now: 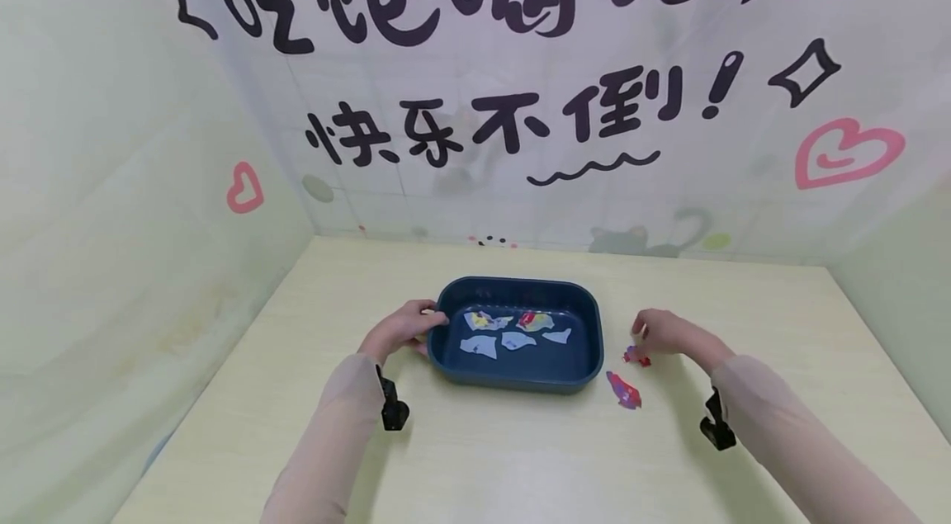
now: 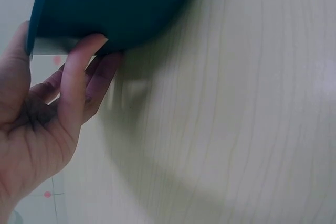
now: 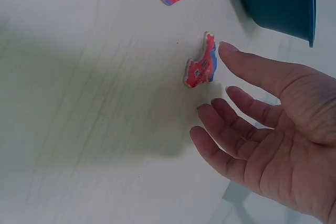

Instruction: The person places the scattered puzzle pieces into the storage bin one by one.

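A dark blue rectangular tub [image 1: 520, 381] stands on the table, and my left hand [image 1: 404, 328] grips its left end. The left thumb lies over the rim while the fingers [image 2: 105, 74] reach under the outer wall. Several flat, irregular puzzle pieces lie inside the tub, among them a pale blue piece [image 1: 479, 346] and a red-and-yellow piece [image 1: 535, 321]. To the right of the tub, my right hand [image 1: 664, 332] hovers with loosely bent fingers beside a small red-and-blue puzzle piece [image 3: 202, 64]. Nothing is between the thumb and fingers.
A larger red-and-purple puzzle piece [image 1: 624, 390] lies on the table [image 1: 505, 458] near the tub's front right corner. Behind the table hangs a white printed backdrop [image 1: 446, 202] with black characters, and similar cloth covers both sides.
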{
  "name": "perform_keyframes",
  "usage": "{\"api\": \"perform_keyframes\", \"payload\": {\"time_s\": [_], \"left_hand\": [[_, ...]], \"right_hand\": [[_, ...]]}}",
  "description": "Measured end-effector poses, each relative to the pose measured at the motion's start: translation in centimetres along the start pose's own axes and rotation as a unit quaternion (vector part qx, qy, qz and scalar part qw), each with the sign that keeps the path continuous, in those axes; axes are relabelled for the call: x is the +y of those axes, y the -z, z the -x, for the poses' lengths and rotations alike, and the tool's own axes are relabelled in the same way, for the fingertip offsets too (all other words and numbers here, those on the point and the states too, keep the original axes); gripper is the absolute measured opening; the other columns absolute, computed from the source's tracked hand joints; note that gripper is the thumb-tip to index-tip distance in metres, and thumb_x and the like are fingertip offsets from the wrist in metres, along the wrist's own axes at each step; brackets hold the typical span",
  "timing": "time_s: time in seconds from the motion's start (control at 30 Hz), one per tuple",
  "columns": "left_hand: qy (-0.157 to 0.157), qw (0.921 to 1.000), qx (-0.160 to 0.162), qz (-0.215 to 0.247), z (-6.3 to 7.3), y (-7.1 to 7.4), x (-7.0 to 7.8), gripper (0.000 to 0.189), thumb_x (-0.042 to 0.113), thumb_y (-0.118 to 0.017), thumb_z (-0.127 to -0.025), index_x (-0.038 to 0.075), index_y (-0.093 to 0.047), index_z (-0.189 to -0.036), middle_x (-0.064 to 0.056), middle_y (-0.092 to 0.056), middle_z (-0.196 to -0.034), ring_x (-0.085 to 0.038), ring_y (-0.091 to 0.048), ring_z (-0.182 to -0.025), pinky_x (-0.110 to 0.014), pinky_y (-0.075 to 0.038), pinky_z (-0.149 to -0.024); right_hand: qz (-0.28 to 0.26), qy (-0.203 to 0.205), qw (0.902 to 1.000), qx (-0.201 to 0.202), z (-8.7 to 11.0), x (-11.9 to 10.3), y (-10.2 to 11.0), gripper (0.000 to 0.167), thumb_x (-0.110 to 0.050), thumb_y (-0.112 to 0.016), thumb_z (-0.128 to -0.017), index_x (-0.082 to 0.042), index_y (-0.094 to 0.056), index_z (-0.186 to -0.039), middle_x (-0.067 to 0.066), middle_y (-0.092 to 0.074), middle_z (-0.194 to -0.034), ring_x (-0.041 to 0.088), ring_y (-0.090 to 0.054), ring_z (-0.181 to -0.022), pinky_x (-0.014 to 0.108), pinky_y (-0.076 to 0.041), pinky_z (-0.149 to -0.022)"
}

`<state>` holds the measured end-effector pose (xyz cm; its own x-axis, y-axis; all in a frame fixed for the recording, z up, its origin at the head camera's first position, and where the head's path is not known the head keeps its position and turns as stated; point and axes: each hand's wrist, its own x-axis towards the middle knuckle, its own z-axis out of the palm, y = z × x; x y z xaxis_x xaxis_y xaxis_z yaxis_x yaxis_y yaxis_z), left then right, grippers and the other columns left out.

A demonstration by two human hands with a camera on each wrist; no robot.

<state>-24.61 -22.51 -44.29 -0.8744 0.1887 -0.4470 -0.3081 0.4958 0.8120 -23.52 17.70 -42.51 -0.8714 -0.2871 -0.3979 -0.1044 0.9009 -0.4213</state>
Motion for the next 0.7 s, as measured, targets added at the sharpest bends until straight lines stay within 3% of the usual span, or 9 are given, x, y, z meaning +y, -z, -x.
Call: {"api": "perform_keyframes", "payload": {"time_s": [0.17, 0.5, 0.7], "left_hand": [[0.004, 1.0000, 0.001, -0.001, 0.0, 0.1, 0.1, 0.051, 0.023, -0.051, -0.090, -0.003, -0.036, -0.132, -0.021, -0.054, -0.116, -0.016, -0.062, -0.076, -0.030, -0.056, -0.062], [0.011, 0.9999, 0.006, 0.002, -0.1, 0.0, 0.2, 0.047, 0.022, -0.052, -0.088, 0.000, -0.042, -0.128, -0.016, -0.059, -0.106, -0.015, -0.061, -0.071, -0.028, -0.054, -0.057], [0.018, 0.9998, 0.010, -0.002, -0.2, 0.0, 0.2, 0.048, 0.023, -0.052, -0.087, 0.000, -0.042, -0.128, -0.016, -0.058, -0.107, -0.016, -0.060, -0.073, -0.028, -0.054, -0.056]], "right_hand": [[-0.014, -0.013, 0.9998, -0.005, -0.4, 0.5, -0.8, 0.040, -0.013, -0.074, -0.074, 0.005, -0.053, -0.102, 0.013, -0.057, -0.092, 0.023, -0.050, -0.080, 0.039, -0.049, -0.079], [-0.039, 0.028, 0.9986, 0.021, -0.7, 0.8, -1.5, 0.020, -0.005, -0.074, -0.073, 0.002, -0.059, -0.083, 0.008, -0.056, -0.076, 0.018, -0.049, -0.069, 0.026, -0.047, -0.064], [-0.056, 0.037, 0.9977, 0.012, -0.7, 1.1, -1.6, 0.017, -0.003, -0.072, -0.074, 0.002, -0.059, -0.083, 0.006, -0.055, -0.074, 0.016, -0.048, -0.068, 0.024, -0.045, -0.062]]}}
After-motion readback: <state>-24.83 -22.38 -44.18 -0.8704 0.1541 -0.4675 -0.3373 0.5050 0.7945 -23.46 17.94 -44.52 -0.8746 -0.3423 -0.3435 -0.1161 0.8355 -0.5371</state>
